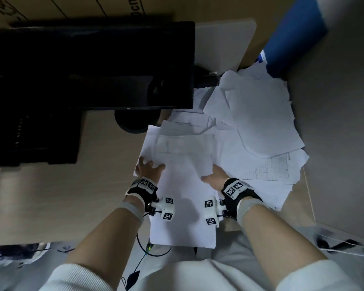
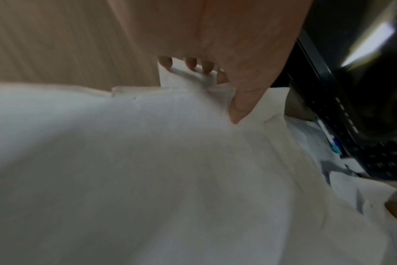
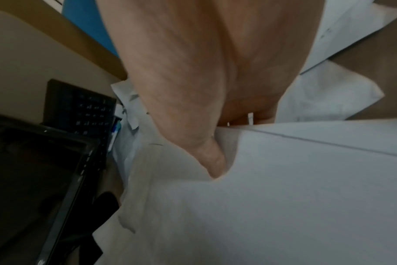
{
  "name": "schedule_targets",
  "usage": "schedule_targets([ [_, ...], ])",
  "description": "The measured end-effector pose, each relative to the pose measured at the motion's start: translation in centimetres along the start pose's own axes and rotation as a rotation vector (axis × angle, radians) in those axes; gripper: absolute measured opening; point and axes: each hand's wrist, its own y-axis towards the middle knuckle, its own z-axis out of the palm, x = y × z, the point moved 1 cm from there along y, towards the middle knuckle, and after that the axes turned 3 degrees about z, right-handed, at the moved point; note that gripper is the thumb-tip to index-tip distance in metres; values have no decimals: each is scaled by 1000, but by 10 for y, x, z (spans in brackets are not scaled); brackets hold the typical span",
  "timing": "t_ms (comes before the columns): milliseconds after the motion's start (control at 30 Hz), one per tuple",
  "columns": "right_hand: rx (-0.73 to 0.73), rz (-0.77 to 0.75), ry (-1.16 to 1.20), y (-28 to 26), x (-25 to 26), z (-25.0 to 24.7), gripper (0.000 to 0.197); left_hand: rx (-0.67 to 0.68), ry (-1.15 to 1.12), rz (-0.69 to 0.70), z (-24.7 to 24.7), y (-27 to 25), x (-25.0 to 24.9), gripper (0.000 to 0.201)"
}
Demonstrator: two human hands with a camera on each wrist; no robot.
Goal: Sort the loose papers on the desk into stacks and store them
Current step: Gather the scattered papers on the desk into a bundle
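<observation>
While both hands [image 1: 183, 175] pinch sheet stack [image 1: 183, 185] at side edges, long axis runs away from wrists; loose papers [image 1: 261, 122] beyond right hand [image 1: 215, 177].

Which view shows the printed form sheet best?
Head view. The form sheet lies flat right of the right hand, its ruled table lines visible, partly covered by blank sheets. Left wrist view shows only blurred white paper; right wrist view shows paper edges, no print legible.

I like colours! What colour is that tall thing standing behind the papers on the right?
Blue. The tall upright blue panel shows best in the head view.
</observation>
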Motion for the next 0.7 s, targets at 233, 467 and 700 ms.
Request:
schedule_targets([
  [233, -251, 60, -293, 8, 24, 20, 39, -47, -256, -55, -18, -1, 34, 47],
  [467, -440, 2, -533, -2, 62, 24, 48, 253, -629, -86, -13, -19, 36, 73],
  [700, -214, -201, -574, 6, 104, 40, 58, 99, -682, -371, -21, -26, 61, 35],
])
